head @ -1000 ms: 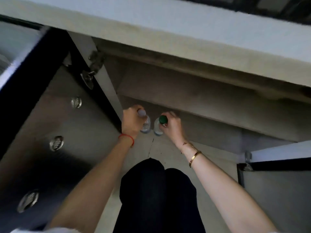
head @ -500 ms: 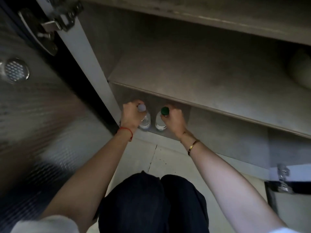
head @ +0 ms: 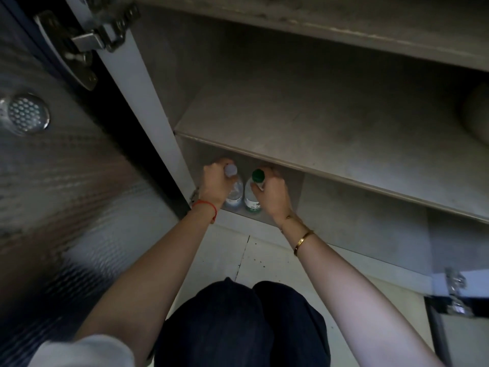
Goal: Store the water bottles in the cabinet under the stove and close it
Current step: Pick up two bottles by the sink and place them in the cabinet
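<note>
bottles, two, upright side by side, white-capped bottle (head: 234, 188) in left hand (head: 215, 185), green-capped bottle (head: 253, 193) in right hand (head: 272, 193)

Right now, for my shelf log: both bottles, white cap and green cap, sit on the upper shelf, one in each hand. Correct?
Not quite. In the head view both bottles, white-capped bottle in the left hand and green-capped bottle in the right hand, are in the lower compartment, under the upper shelf.
</note>
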`<action>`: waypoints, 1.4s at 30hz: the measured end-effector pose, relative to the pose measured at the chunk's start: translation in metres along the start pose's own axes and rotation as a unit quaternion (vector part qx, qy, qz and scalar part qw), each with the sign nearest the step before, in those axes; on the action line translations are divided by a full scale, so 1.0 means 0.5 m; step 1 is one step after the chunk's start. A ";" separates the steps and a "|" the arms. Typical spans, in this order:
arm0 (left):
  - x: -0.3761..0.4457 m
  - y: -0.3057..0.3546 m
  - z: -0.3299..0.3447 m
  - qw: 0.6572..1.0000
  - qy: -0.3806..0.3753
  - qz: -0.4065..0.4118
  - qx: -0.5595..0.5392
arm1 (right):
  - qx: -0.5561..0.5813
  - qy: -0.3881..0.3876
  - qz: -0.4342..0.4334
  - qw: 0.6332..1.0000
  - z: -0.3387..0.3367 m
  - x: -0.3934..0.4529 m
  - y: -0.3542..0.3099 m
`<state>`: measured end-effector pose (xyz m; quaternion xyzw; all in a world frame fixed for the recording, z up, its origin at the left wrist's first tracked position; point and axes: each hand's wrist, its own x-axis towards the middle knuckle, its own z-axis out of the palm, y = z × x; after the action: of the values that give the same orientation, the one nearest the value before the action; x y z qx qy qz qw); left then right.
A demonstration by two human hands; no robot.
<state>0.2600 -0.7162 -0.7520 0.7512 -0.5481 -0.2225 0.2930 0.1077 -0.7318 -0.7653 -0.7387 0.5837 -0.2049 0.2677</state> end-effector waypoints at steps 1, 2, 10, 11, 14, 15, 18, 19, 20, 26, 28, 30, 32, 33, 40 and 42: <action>-0.005 0.000 -0.002 1.000 -0.001 0.003 0.000 | 0.006 0.002 0.001 1.000 -0.003 -0.005 0.000; -0.010 0.000 -0.003 1.000 -0.002 0.006 0.001 | 0.014 0.004 0.007 1.000 -0.005 -0.010 0.000; -0.097 0.035 -0.060 0.999 -0.013 -0.020 0.024 | 0.009 -0.026 0.057 0.998 -0.072 -0.109 -0.036; -0.114 0.050 -0.080 0.999 -0.020 -0.024 0.024 | 0.004 -0.036 0.061 0.997 -0.093 -0.128 -0.051; -0.176 0.105 -0.148 0.999 -0.023 -0.017 0.031 | -0.004 -0.078 0.057 0.995 -0.168 -0.187 -0.105; -0.199 0.129 -0.176 0.999 -0.021 -0.017 0.034 | -0.004 -0.086 0.055 0.995 -0.199 -0.208 -0.128; -0.267 0.210 -0.269 0.999 -0.028 0.001 0.046 | -0.012 -0.074 0.043 0.996 -0.300 -0.267 -0.207; -0.290 0.240 -0.304 0.998 -0.032 0.006 0.050 | -0.015 -0.069 0.040 0.997 -0.338 -0.287 -0.237; -0.314 0.273 -0.342 0.998 -0.034 0.007 0.051 | -0.013 -0.067 0.039 0.997 -0.377 -0.308 -0.267; -0.453 0.482 -0.587 0.995 -0.019 0.031 0.096 | -0.019 -0.064 0.029 0.997 -0.630 -0.433 -0.451; -0.498 0.544 -0.665 0.996 -0.009 0.031 0.088 | -0.021 -0.070 0.021 0.997 -0.713 -0.477 -0.509; -0.543 0.601 -0.742 0.995 -0.004 0.042 0.089 | -0.025 -0.073 0.007 0.997 -0.789 -0.519 -0.564; -0.586 0.650 -0.812 0.994 0.003 0.053 0.091 | -0.025 -0.071 0.000 0.997 -0.853 -0.557 -0.611; -0.607 0.672 -0.845 0.994 0.010 0.055 0.090 | -0.025 -0.067 -0.004 0.997 -0.882 -0.574 -0.632; -0.724 0.755 -1.029 0.992 0.072 0.048 0.090 | -0.025 -0.035 -0.053 0.998 -0.995 -0.649 -0.749; -0.744 0.760 -1.069 0.991 0.087 0.037 0.090 | -0.023 -0.024 -0.064 0.997 -1.010 -0.656 -0.782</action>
<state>0.2352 -0.3427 -0.0972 0.7701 -0.5661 -0.0951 0.2783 0.0145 -0.4235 -0.1237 -0.7850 0.5332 -0.1903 0.2515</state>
